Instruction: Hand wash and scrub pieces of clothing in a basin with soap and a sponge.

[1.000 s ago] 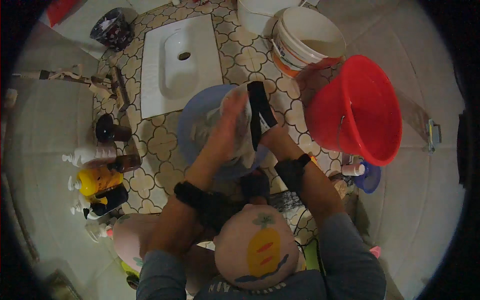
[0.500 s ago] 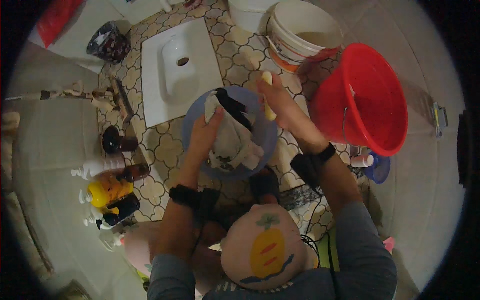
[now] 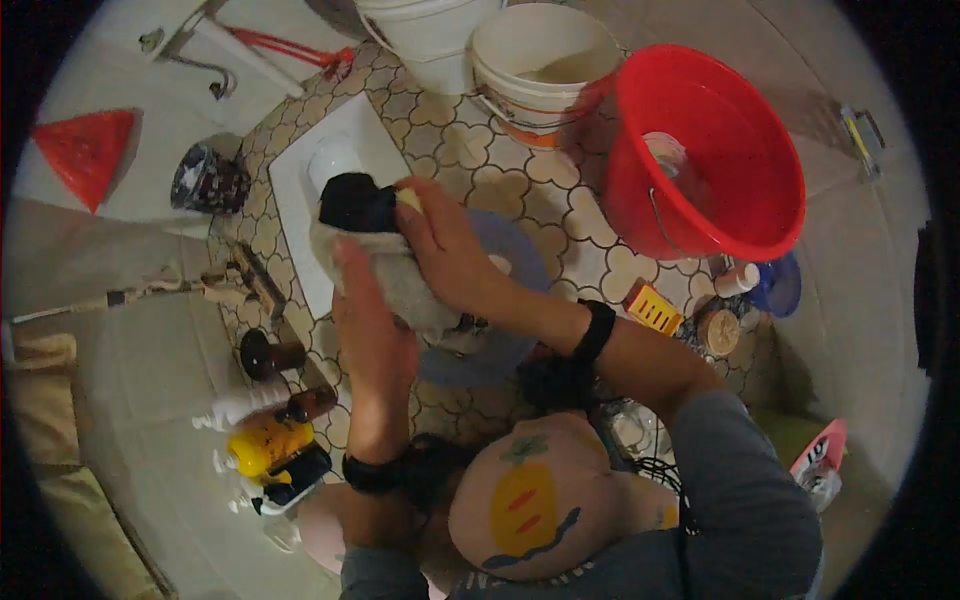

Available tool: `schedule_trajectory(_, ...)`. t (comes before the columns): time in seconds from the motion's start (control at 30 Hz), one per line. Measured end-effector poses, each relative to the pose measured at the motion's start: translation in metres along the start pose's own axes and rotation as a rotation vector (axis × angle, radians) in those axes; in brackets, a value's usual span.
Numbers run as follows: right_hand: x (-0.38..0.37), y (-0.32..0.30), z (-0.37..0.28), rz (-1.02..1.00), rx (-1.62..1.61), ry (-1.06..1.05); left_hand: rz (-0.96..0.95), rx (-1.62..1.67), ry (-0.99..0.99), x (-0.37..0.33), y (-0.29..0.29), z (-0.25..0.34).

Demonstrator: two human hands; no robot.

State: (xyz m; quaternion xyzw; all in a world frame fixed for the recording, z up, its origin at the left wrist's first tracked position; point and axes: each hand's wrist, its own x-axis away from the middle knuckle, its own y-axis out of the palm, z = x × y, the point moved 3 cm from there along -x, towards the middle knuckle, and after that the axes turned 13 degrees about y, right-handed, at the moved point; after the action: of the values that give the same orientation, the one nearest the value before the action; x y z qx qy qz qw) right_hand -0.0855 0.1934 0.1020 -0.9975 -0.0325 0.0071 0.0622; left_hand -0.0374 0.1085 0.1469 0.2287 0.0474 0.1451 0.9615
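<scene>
Above the blue basin (image 3: 520, 245), my left hand (image 3: 375, 335) is closed around a piece of grey cloth (image 3: 405, 275) with a black end (image 3: 358, 204); some of its fingers are hidden by the cloth. My right hand (image 3: 450, 250) grips a pale yellow bar of soap (image 3: 408, 199), mostly covered by my fingers, against the cloth beside the black part. More wet cloth hangs below my hands toward the basin. The basin's left side is hidden behind my hands and the cloth.
A squat toilet (image 3: 293, 200) is set in the patterned floor beyond my left hand. White buckets (image 3: 545, 50) and a large red bucket (image 3: 625, 190) stand at the far right. Pump bottles (image 3: 270, 445) line the left wall. A yellow soap dish (image 3: 655, 310) lies right of my forearm.
Both hands have come together, moving left and lifting the cloth. The soap, earlier apart at the right of the basin, is now against the cloth. The view has shifted.
</scene>
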Motion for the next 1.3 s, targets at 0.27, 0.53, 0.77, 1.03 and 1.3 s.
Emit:
schedule_trajectory(0.27,-0.002,-0.044,0.055,-0.253,0.380,-0.607,0.038,-0.050,0.052,0.003,0.001,0.025)
schedule_trajectory(0.53,0.010,0.004,-0.031,0.102,0.292,-0.192,0.015,0.073,-0.190,0.002,-0.023,-0.018)
schedule_trajectory(0.77,-0.022,-0.016,0.053,-0.033,0.045,0.122,-0.119,0.198,-0.244,0.008,-0.024,-0.035)
schedule_trajectory(1.03,0.006,-0.035,-0.025,0.171,0.360,-0.289,-0.123,-0.203,-0.177,0.005,-0.045,-0.048)
schedule_trajectory(1.3,0.006,-0.031,-0.003,-0.070,0.612,-0.087,-0.399,-0.491,-0.198,0.024,-0.035,-0.058)
